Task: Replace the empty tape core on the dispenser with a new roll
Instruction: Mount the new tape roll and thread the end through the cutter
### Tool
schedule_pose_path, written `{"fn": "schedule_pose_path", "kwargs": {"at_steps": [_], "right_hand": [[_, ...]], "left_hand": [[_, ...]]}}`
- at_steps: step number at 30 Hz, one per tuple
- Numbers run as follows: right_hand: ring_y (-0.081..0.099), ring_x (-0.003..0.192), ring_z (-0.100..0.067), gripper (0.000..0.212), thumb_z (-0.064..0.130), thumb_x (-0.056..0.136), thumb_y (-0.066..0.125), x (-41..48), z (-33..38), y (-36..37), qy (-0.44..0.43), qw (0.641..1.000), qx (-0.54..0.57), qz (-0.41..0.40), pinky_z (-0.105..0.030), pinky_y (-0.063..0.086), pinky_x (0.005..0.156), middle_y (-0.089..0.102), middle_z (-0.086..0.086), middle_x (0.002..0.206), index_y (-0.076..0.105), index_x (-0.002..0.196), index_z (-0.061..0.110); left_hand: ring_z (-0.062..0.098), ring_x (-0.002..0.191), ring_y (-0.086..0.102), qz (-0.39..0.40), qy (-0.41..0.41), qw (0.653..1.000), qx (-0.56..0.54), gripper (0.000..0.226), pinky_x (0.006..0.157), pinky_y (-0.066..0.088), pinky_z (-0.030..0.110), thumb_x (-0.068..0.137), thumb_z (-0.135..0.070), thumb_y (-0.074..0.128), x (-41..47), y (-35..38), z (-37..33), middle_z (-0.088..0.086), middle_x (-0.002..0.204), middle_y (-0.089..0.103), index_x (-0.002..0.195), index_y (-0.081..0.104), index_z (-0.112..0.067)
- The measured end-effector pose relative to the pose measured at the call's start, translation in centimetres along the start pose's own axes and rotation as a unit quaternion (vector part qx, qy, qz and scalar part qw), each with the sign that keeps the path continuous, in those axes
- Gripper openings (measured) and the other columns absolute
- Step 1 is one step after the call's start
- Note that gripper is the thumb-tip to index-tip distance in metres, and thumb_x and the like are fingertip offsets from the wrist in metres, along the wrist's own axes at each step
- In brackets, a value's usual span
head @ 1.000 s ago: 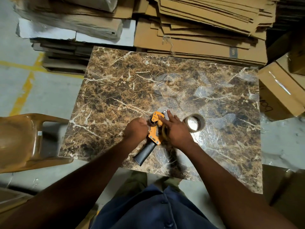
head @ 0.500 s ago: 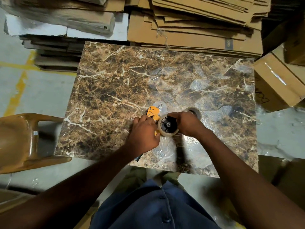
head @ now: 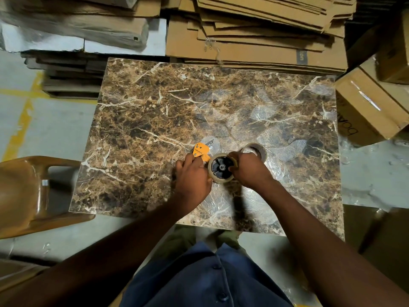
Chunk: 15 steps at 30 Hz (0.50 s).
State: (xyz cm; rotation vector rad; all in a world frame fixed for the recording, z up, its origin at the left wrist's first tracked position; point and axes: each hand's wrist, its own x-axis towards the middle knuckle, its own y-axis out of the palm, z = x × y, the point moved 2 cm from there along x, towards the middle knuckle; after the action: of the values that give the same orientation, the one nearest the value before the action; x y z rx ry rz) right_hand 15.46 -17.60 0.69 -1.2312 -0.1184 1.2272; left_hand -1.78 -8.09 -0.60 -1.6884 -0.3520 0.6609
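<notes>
Your left hand (head: 193, 178) clamps the dispenser (head: 201, 152), hiding its handle. Your right hand (head: 249, 168) pinches the roll (head: 221, 167); spare ring (head: 254, 149) half-covered behind.

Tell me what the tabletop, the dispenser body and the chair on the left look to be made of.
Tabletop: glossy brown marble-look surface with white veins and sheen; stone or printed laminate, unclear.
Dispenser: orange body, probably painted metal or hard plastic, with rivet-like dots; black hub looks plastic.
Chair: moulded tan plastic, smooth and slightly shiny.

Orange dispenser (head: 201, 151) w/ tape ring (head: 221, 167) on hub, 2nd roll (head: 256, 149) beside
</notes>
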Motion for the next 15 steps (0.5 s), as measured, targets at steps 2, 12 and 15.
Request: {"fn": "schedule_pose_path", "kwargs": {"at_steps": [2, 12, 15], "right_hand": [[0.069, 0.101, -0.038, 0.032, 0.020, 0.090, 0.068, -0.08, 0.31, -0.02, 0.004, 1.000, 0.002, -0.005, -0.044, 0.058, 0.081, 0.075, -0.017, 0.106, 0.065, 0.121, 0.013], [0.069, 0.099, -0.038, 0.033, 0.021, 0.089, 0.071, -0.29, 0.84, -0.16, 0.016, 1.000, 0.007, -0.006, -0.037, 0.052, 0.074, 0.074, -0.019, 0.106, 0.064, 0.119, 0.009], [0.069, 0.100, -0.038, 0.033, 0.021, 0.088, 0.071, -0.47, 0.80, 0.07, 0.018, 1.000, 0.005, -0.011, -0.038, 0.053, 0.075, 0.073, -0.019, 0.106, 0.064, 0.117, 0.007]], "left_hand": [[0.025, 0.132, 0.039, -0.004, -0.013, 1.000, -0.015, 0.027, 0.098, 0.027, 0.045, 0.087, -0.048, 0.072, -0.24, 0.13, -0.19, -0.004, 0.133, 0.064, 0.097, 0.083, -0.025], [0.024, 0.134, 0.039, -0.002, -0.049, 0.996, -0.077, 0.022, 0.098, 0.032, 0.043, 0.087, -0.034, 0.073, -0.40, 0.09, -0.44, -0.007, 0.123, 0.066, 0.099, 0.084, -0.019], [0.026, 0.134, 0.040, -0.001, -0.072, 0.993, -0.091, 0.024, 0.097, 0.035, 0.045, 0.086, -0.034, 0.076, -0.25, 0.09, -0.34, -0.004, 0.125, 0.066, 0.101, 0.084, -0.019]]}}
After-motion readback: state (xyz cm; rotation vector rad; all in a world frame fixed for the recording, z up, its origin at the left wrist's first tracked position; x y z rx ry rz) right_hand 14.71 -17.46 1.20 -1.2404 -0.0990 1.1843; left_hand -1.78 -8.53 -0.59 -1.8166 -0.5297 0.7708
